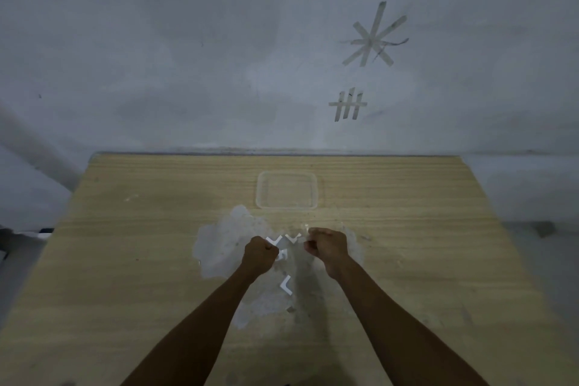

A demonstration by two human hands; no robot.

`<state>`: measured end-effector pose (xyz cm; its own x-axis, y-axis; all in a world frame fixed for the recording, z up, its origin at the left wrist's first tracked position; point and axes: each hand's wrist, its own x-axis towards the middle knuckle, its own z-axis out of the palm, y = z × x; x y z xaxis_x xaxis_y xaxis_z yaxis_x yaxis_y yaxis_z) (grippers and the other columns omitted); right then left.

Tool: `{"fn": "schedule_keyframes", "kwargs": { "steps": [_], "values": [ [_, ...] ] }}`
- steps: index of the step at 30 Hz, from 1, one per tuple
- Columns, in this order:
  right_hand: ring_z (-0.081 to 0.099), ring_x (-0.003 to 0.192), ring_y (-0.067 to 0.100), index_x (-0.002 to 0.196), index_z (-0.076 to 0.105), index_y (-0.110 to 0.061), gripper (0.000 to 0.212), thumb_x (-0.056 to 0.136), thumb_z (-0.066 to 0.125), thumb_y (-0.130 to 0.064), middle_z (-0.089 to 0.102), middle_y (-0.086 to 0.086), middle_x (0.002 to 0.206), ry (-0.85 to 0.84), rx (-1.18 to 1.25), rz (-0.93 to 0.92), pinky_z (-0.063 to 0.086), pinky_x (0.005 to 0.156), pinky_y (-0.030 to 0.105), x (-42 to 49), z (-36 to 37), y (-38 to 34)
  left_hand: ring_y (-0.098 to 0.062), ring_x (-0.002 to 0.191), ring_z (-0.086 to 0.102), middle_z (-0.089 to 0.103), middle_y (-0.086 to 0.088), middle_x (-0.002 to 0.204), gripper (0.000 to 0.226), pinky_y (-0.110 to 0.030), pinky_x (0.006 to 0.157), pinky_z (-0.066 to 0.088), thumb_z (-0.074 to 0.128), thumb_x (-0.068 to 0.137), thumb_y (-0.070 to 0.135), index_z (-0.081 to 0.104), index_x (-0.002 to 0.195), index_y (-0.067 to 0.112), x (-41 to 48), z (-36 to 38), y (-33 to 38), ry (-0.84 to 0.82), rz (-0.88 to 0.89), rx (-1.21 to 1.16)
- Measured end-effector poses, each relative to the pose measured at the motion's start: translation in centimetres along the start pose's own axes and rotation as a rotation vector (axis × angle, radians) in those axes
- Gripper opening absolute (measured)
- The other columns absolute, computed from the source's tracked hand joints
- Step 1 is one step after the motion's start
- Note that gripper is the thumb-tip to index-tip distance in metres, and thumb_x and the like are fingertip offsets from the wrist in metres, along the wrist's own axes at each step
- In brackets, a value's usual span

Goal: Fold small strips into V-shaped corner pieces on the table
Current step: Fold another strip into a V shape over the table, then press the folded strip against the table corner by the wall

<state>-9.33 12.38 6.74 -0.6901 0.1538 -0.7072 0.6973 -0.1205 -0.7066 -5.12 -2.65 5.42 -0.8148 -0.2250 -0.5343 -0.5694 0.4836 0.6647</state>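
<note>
Curled left hand (260, 252) and right hand (327, 244) pinch white paper; V-piece (285, 286) on woodgrain table (141, 260)

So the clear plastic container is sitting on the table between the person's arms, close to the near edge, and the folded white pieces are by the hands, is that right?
Not quite. The head view shows the clear plastic container on the table beyond the hands, toward the wall, not between the arms. The folded white pieces do lie by the left hand and right hand.
</note>
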Motion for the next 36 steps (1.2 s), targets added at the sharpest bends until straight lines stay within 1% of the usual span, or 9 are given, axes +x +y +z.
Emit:
{"fn": "schedule_keyframes", "kwargs": {
  "steps": [5,10,13,17,20,23,29,32,36],
  "values": [
    [0.059,0.06,0.022,0.091,0.069,0.006,0.01,0.083,0.064,0.006,0.064,0.015,0.072,-0.011,0.023,-0.002,0.058,0.06,0.03,0.2,0.0,-0.1,-0.012,0.042,0.043,0.045,-0.004,0.048,0.038,-0.02,0.042,0.034,0.072,0.076,0.007,0.046,0.048,0.009,0.2,-0.2,-0.4,0.075,-0.146,0.007],
    [0.059,0.056,0.021,0.092,0.07,0.002,0.011,0.087,0.06,0.004,0.064,0.014,0.071,0.002,0.004,-0.002,0.053,0.049,0.026,0.2,-0.2,0.2,-0.021,0.058,0.062,0.063,-0.01,0.067,0.025,-0.031,0.062,0.058,0.078,0.075,0.019,0.059,0.066,0.005,0.6,-0.4,-0.6,0.002,-0.217,0.043],
    [0.059,0.054,0.019,0.095,0.07,0.004,0.013,0.088,0.059,0.001,0.063,0.013,0.069,0.023,0.0,-0.018,0.051,0.049,0.024,0.0,-0.3,0.4,-0.016,0.048,0.058,0.06,-0.006,0.059,0.026,-0.025,0.049,0.052,0.078,0.074,0.022,0.059,0.064,0.007,0.9,-0.7,-0.8,-0.004,-0.224,0.007],
    [0.058,0.061,0.018,0.099,0.067,0.008,0.014,0.089,0.06,0.001,0.063,0.013,0.074,-0.023,0.063,-0.045,0.057,0.061,0.024,-0.3,-0.5,0.4,-0.007,0.035,0.055,0.062,-0.002,0.049,0.028,-0.017,0.038,0.044,0.071,0.082,0.024,0.066,0.059,0.007,1.4,-0.9,0.1,-0.008,-0.158,-0.225],
    [0.06,0.066,0.016,0.1,0.066,0.005,0.013,0.09,0.059,-0.001,0.064,0.009,0.08,-0.118,0.079,-0.108,0.057,0.064,0.021,-0.5,-1.1,0.4,-0.015,0.05,0.058,0.066,-0.011,0.071,0.03,-0.021,0.049,0.049,0.063,0.089,0.028,0.066,0.068,0.006,1.1,-0.6,2.3,-0.106,-0.181,-0.409],
    [0.061,0.068,0.016,0.094,0.068,0.002,0.011,0.091,0.058,0.0,0.065,0.008,0.081,-0.2,0.082,-0.146,0.054,0.068,0.022,-0.5,-1.7,0.0,-0.018,0.063,0.065,0.069,-0.011,0.077,0.036,-0.023,0.055,0.054,0.062,0.087,0.041,0.065,0.079,0.006,0.8,0.2,4.2,-0.24,-0.224,-0.531],
    [0.058,0.062,0.019,0.062,0.069,0.0,0.022,0.081,0.059,0.006,0.064,0.012,0.064,-0.233,0.11,-0.145,0.05,0.066,0.026,0.2,-4.0,-2.3,-0.009,0.054,0.067,0.072,-0.004,0.068,0.008,-0.02,0.054,0.055,0.072,0.081,0.017,0.072,0.079,0.009,0.7,2.6,7.0,-0.222,-0.137,-0.569],
    [0.055,0.065,0.019,0.082,0.068,0.005,0.008,0.078,0.061,0.008,0.059,0.014,0.068,-0.23,0.053,-0.193,0.048,0.071,0.029,1.0,-6.3,-3.2,-0.011,0.055,0.065,0.073,-0.004,0.069,0.006,-0.02,0.057,0.054,0.069,0.082,0.009,0.075,0.085,0.009,0.2,4.1,8.6,-0.179,-0.102,-0.592],
    [0.063,0.073,0.02,0.098,0.067,0.005,0.019,0.079,0.068,0.004,0.067,0.014,0.08,-0.172,0.038,-0.159,0.056,0.075,0.027,2.7,-10.0,-4.2,-0.013,0.061,0.063,0.07,-0.005,0.076,0.009,-0.021,0.059,0.051,0.067,0.082,0.007,0.072,0.079,0.014,-0.9,7.7,11.9,-0.096,-0.128,-0.722]
  ]
}}
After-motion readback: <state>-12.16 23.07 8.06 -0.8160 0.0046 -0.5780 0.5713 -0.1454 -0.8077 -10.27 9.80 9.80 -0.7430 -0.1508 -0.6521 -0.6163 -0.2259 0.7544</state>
